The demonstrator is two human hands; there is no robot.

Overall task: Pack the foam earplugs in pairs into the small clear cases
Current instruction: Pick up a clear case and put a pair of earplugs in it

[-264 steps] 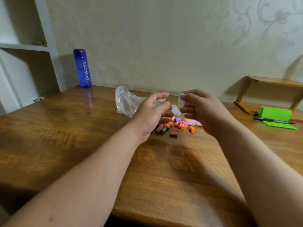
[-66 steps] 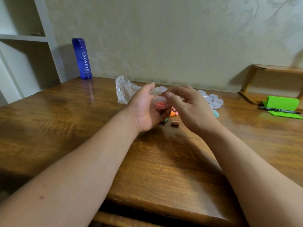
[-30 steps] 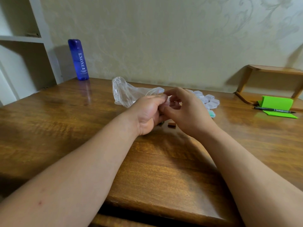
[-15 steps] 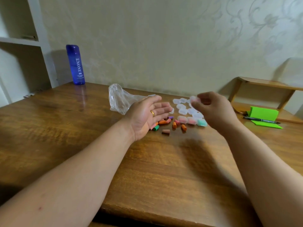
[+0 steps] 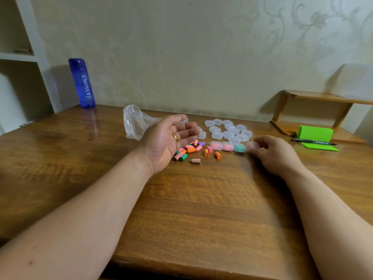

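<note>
Wooden table (image 5: 181,219) bearing loose pink, orange and green earplugs (image 5: 190,150) beside three filled clear cases (image 5: 227,146); left hand (image 5: 169,142) open, palm up; right hand (image 5: 274,154) pinching a further blurred case (image 5: 250,145).

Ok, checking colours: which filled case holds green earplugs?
The green-filled case, third from left in the front row, beside the right hand; the two pink-filled cases lie left of it.

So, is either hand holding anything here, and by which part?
The left hand is open and empty. The right hand pinches a small clear case by its edge nearest the hand; blur hides finer detail.
</note>
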